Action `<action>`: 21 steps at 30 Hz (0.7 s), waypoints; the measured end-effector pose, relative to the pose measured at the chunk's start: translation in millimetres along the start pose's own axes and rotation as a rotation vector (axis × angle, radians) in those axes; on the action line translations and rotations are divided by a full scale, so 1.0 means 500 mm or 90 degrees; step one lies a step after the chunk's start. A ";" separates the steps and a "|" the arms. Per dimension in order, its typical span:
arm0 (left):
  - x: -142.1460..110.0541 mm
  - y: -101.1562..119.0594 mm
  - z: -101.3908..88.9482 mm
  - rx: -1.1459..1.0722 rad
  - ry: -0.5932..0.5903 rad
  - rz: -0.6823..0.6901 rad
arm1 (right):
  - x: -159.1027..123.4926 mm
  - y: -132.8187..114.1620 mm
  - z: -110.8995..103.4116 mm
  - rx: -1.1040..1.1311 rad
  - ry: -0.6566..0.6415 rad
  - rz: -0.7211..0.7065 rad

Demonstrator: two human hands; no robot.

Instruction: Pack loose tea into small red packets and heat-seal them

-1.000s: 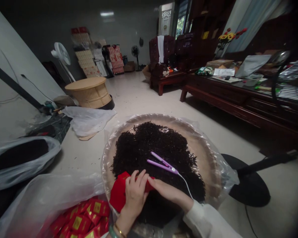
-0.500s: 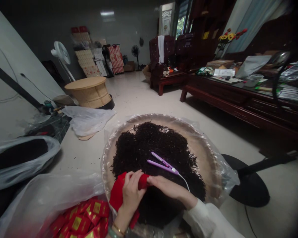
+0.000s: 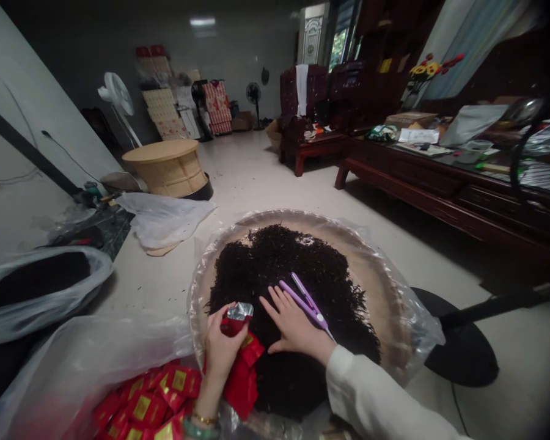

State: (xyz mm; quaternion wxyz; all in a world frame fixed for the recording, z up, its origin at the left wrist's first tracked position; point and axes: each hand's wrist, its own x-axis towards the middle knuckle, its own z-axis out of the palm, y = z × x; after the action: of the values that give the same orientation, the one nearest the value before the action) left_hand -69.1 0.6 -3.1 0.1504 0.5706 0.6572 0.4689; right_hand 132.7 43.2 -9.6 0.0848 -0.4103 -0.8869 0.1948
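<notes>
Left grip (image 3: 220, 347) pinches a red packet (image 3: 238, 314); right grip (image 3: 297, 327) splays loose over dark leaves (image 3: 279, 260), purple iron (image 3: 316, 313) alongside

A person's loose, off-white long sleeve of plain, matte cloth (image 3: 380, 391) covers the right arm to the wrist, its wide cuff ending in a simple edge just short of the bare right hand (image 3: 291, 324). Soft creases run across the fabric, and shading turns parts of it pale grey. On the left wrist, below the bare left hand (image 3: 220, 343), two ornaments sit side by side: a slim, gold-coloured metal bracelet (image 3: 205, 420) nearer the hand and a thick, rounded, glossy green bangle (image 3: 200, 431) nearer the elbow. Both hands have slender fingers; fine detail of the nails is blurred.
</notes>
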 end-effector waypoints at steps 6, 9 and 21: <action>0.004 0.014 0.003 -0.010 -0.008 -0.005 | 0.059 -0.010 -0.022 -0.091 -0.055 -0.106; 0.005 0.014 0.003 -0.012 -0.013 -0.008 | 0.033 -0.021 -0.034 -0.125 -0.040 -0.128; -0.004 0.015 0.043 -0.083 -0.039 -0.081 | 0.002 -0.007 -0.030 0.583 0.321 0.136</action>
State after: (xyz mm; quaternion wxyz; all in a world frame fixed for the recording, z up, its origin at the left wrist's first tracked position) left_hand -48.2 7.5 -8.8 0.2365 0.5306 0.6555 0.4825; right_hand 134.4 46.0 5.4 0.4451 -0.4533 -0.6167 0.4648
